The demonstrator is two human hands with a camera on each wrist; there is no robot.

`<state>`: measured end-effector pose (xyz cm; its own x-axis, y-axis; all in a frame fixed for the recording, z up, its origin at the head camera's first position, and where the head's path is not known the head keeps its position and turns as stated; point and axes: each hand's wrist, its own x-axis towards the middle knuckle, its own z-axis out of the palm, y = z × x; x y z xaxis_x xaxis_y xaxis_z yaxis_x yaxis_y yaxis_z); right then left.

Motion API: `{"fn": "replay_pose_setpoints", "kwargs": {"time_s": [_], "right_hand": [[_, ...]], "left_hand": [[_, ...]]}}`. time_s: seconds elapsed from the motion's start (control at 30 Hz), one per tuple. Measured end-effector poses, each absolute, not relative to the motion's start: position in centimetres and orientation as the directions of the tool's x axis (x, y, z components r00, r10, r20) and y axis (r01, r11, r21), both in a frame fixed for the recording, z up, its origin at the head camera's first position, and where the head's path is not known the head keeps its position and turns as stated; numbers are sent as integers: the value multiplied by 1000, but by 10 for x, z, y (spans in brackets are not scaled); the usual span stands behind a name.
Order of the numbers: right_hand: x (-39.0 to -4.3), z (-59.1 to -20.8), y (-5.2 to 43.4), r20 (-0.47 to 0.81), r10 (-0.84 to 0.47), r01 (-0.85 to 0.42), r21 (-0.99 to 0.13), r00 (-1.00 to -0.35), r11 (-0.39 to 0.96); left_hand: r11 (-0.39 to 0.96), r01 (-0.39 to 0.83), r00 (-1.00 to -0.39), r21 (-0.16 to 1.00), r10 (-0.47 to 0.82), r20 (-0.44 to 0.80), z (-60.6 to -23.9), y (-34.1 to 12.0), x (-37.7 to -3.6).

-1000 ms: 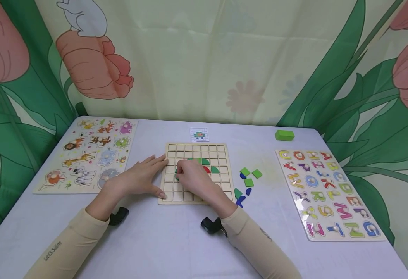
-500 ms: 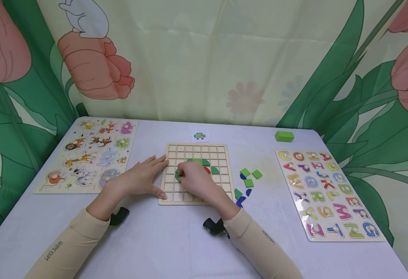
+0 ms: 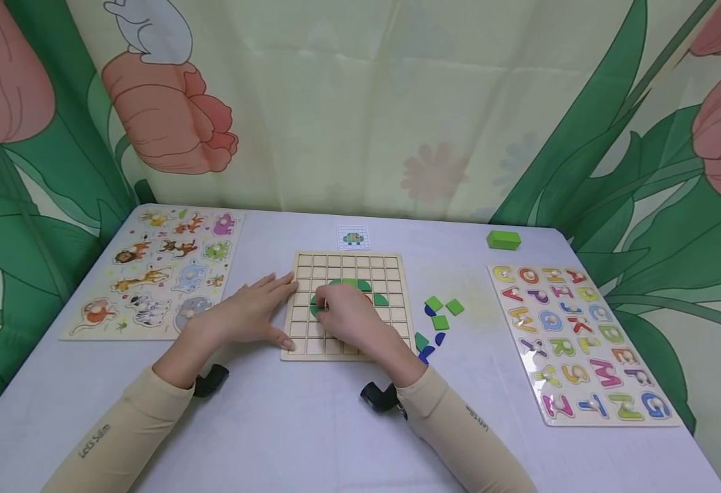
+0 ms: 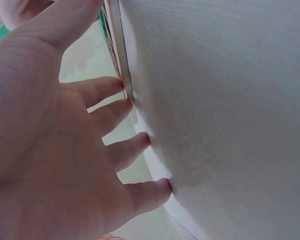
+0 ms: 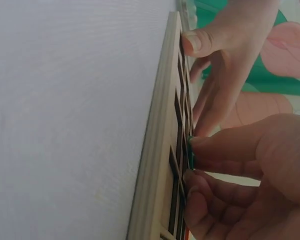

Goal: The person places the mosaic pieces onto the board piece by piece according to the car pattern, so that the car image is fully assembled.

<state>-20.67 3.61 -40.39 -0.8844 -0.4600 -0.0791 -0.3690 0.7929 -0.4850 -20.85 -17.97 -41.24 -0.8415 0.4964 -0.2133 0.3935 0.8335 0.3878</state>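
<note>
The grid board [image 3: 343, 308] lies between the animal puzzle [image 3: 157, 270] at left and the letter puzzle [image 3: 582, 342] at right.

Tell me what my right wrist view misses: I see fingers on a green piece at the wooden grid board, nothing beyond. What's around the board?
Observer: From the head view, loose green and blue pieces lie on the table to the right of the grid board.
Operator: And the left hand?
Observer: The left hand lies flat, fingers straight, against the board's left edge.
Operator: Is there anything to copy from?
Observer: A small pattern card lies just beyond the board's far edge. The right hand covers part of the green shape already in the grid.
</note>
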Motion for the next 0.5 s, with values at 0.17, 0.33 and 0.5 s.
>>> {"fn": "replay_pose_setpoints", "kwargs": {"time_s": [0.17, 0.33, 0.5], "right_hand": [[-206, -405, 35, -68, -471, -379, -499, -879, 779], [-206, -407, 34, -60, -466, -374, -510, -883, 774], [-206, -407, 34, -51, -466, -374, -524, -883, 766]], "left_hand": [[834, 391, -842, 388, 495, -215, -410, -179, -207], [832, 391, -841, 393, 496, -216, -408, -179, -207], [833, 389, -840, 393, 496, -220, -408, -178, -206]]}}
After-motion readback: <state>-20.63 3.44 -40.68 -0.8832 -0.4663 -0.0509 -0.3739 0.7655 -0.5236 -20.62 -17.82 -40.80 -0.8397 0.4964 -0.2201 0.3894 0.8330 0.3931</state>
